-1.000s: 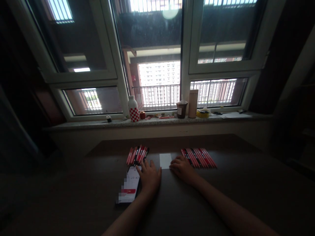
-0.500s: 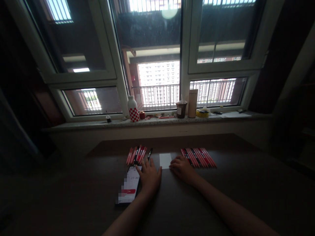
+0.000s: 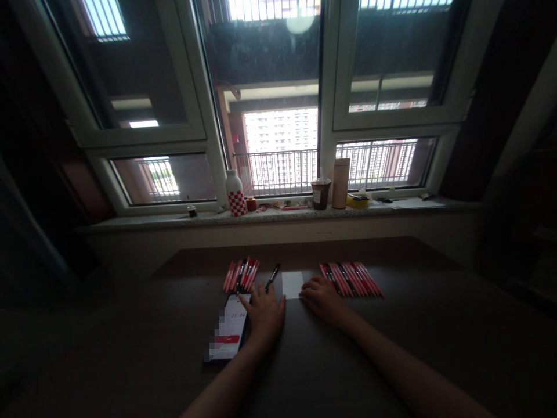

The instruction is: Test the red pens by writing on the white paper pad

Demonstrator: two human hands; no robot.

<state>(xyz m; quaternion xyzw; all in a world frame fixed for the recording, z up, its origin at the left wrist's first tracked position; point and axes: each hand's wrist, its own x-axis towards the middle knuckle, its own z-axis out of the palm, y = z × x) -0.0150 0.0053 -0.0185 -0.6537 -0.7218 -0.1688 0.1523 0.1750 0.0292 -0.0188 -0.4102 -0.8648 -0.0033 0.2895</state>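
Observation:
My left hand point(image 3: 264, 313) rests on the dark table point(image 3: 391, 348) and pinches a black pen point(image 3: 272, 277) that points up and away from its fingertips. Just left of that pen lies a bunch of red and black pens point(image 3: 241, 274). My right hand point(image 3: 321, 299) lies with fingers curled on the table, touching the right edge of a small white card point(image 3: 292, 284); whether it holds anything is not clear. A second row of red pens point(image 3: 352, 278) lies right beside that hand. A lit phone point(image 3: 229, 333) lies by my left wrist.
A stone windowsill point(image 3: 278, 215) runs behind the table under large windows. On it stand a white bottle with red checks point(image 3: 235, 193), a dark cup point(image 3: 321, 194), a tall beige flask point(image 3: 342, 183), a yellow tape roll point(image 3: 358, 201) and papers point(image 3: 415, 204).
My left hand has drawn one black pen out of the left bunch and moved it rightward, toward the white card. My right hand has stayed where it was.

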